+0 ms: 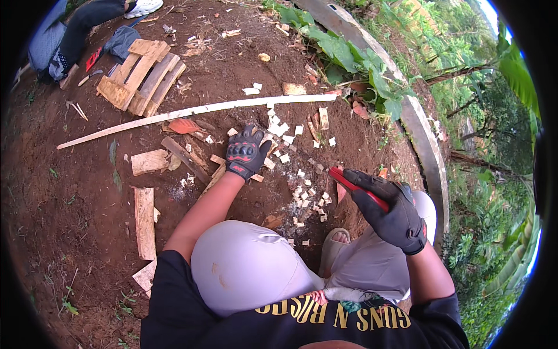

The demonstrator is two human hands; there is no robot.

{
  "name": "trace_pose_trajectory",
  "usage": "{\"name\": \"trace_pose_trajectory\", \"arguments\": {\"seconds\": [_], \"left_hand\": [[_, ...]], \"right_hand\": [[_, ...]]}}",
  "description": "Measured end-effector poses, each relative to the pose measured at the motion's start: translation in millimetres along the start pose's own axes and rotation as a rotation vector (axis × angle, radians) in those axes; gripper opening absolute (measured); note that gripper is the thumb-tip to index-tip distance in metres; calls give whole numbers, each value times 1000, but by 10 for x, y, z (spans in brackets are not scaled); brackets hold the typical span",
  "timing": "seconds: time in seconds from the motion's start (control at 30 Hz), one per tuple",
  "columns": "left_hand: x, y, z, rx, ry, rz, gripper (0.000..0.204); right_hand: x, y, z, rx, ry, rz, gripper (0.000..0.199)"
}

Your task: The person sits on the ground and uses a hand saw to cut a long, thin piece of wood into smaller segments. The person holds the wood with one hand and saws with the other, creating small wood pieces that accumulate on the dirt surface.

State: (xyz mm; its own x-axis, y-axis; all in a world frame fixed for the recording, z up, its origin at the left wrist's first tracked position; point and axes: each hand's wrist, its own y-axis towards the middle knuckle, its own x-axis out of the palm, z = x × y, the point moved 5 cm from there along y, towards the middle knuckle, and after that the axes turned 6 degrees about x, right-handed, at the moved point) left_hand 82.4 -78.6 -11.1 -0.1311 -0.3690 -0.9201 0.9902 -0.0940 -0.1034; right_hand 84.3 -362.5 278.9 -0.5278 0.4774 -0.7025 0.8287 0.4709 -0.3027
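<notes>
My left hand point(245, 152), in a black and red glove, presses down around a short wooden strip point(216, 177) near the ground; its fingertips are partly hidden. On the right, my gloved right hand point(388, 208) is closed round the red handle of a saw point(344, 178). The narrow, dull blade points up and left toward the strip's far end, and blends into the soil. Small pale wood blocks point(303, 199) lie scattered below the blade, and more cut blocks point(278, 127) sit just beyond my left hand.
A long thin wooden batten point(197, 110) lies across the dirt ahead. Stacked planks point(142, 78) stand at the far left, near another person's leg point(87, 29). Loose boards point(145, 224) lie to my left. A concrete edging point(427, 145) and greenery border the right side.
</notes>
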Motion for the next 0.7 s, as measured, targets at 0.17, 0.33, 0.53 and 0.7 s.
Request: {"name": "trace_pose_trajectory", "arguments": {"seconds": [0.17, 0.33, 0.53, 0.7], "left_hand": [[21, 65, 88, -25, 43, 7, 46], [47, -2, 5, -8, 86, 66, 45], [61, 68, 82, -19, 17, -40, 46], [9, 9, -21, -29, 69, 27, 47]], "right_hand": [[429, 318, 191, 325, 104, -112, 40], [-34, -149, 35, 1, 36, 19, 40], [370, 178, 145, 145, 55, 28, 39], [-167, -174, -8, 176, 60, -40, 38]]}}
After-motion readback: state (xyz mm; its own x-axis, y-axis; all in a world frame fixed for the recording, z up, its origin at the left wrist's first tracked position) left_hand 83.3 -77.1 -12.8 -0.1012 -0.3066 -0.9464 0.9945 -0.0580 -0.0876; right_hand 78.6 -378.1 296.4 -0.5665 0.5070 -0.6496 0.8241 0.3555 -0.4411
